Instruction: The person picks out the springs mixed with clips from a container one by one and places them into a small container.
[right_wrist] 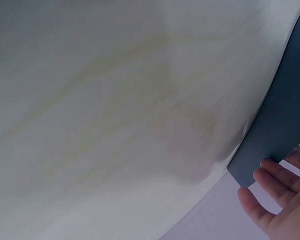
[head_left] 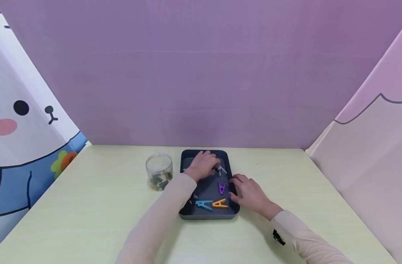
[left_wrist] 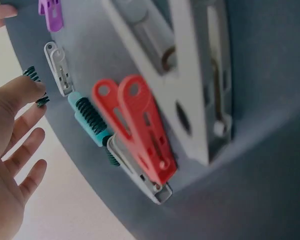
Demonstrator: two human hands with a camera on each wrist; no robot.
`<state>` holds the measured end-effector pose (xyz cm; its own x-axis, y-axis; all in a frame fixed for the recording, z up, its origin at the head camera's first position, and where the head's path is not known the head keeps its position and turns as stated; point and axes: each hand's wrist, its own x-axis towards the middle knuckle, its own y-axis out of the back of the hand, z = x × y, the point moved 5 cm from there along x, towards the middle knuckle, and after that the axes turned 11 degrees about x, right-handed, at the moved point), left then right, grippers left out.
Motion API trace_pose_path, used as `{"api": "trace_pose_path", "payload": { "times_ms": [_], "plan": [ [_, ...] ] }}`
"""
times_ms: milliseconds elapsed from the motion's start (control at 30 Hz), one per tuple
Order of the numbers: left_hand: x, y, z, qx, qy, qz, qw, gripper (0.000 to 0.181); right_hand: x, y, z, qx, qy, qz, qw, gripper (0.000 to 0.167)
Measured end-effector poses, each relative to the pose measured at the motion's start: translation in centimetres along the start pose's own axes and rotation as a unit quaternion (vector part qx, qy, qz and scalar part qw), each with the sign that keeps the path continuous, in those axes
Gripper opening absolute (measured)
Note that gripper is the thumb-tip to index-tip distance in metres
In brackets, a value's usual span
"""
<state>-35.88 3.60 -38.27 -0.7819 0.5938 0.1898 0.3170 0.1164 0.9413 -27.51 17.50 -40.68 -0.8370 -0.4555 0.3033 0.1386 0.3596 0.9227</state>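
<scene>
My left hand reaches over the far part of a dark grey tray. Its thumb and index finger pinch a dark green ribbed hair roller clip, partly hidden by the thumb. In the left wrist view, a teal ribbed clip, a red clothespin, a large grey-white clothespin and a small white clothespin lie in the tray. Nearer are purple, blue and orange clothespins. My right hand rests with relaxed fingers at the tray's right rim.
A clear round jar stands left of the tray, with several dark and tan pieces at its bottom. Both stand on a pale table. A purple cloth hangs behind, and printed cloths flank both sides.
</scene>
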Motion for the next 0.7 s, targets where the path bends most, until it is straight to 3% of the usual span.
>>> {"api": "trace_pose_path", "payload": {
  "times_ms": [400,700],
  "plan": [
    [-0.2,2.4,-0.9,0.007,-0.009,0.011,0.9999,0.018,-0.1,0.2,-0.1,-0.002,0.005,0.005,1.0000,0.042],
    [-1.6,3.8,-1.8,-0.004,-0.013,-0.003,0.9999,0.020,-0.2,0.3,0.0,0.003,0.003,0.004,1.0000,0.042]
  ]
}}
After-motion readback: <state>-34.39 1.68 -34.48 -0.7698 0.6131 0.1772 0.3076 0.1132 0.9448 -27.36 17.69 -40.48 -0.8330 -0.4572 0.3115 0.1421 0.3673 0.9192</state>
